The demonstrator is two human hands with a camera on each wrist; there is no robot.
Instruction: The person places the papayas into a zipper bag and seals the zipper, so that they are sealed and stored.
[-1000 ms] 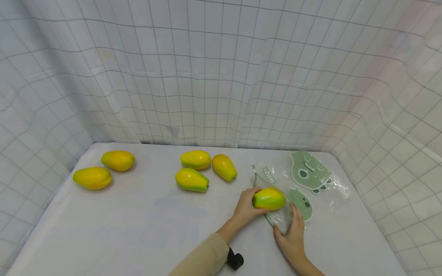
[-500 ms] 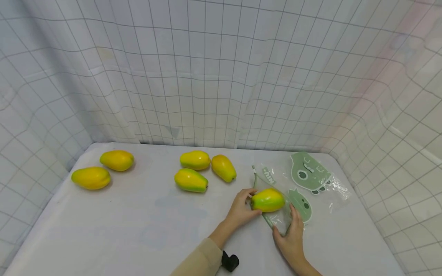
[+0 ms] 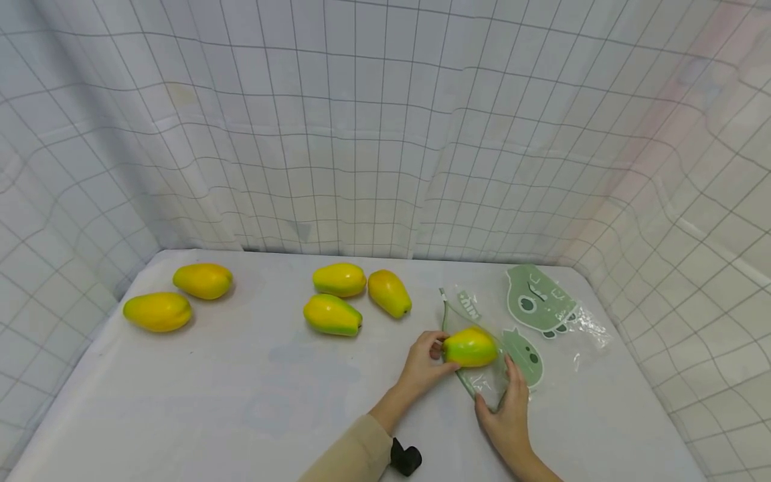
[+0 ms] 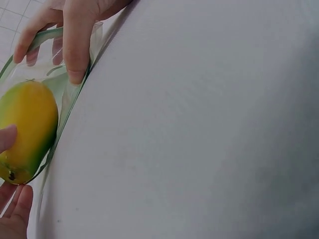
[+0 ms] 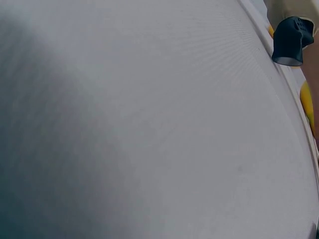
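A yellow-green papaya (image 3: pixel 470 347) lies at the mouth of a clear plastic bag (image 3: pixel 489 383) with a green edge and green animal prints. My left hand (image 3: pixel 419 365) holds the papaya by its near end, thumb on one side and fingers on the other. In the left wrist view, the papaya (image 4: pixel 31 122) sits partly within the green-rimmed opening. My right hand (image 3: pixel 508 415) grips the bag's mouth from the right, its thumb and fingers spread apart along the rim. The right wrist view shows neither the right hand nor the bag clearly.
Three papayas (image 3: pixel 332 314) lie grouped left of the bag, and two more (image 3: pixel 158 311) at the far left. A black device (image 3: pixel 406 459) sits by the left sleeve (image 3: pixel 355 452). A gridded white curtain (image 3: pixel 337 134) surrounds the white-covered table (image 3: pixel 241 402).
The papaya has shifted slightly left and then back right. My left fingers have moved back toward the papaya's near end. The right hand and bag have stayed almost in place.
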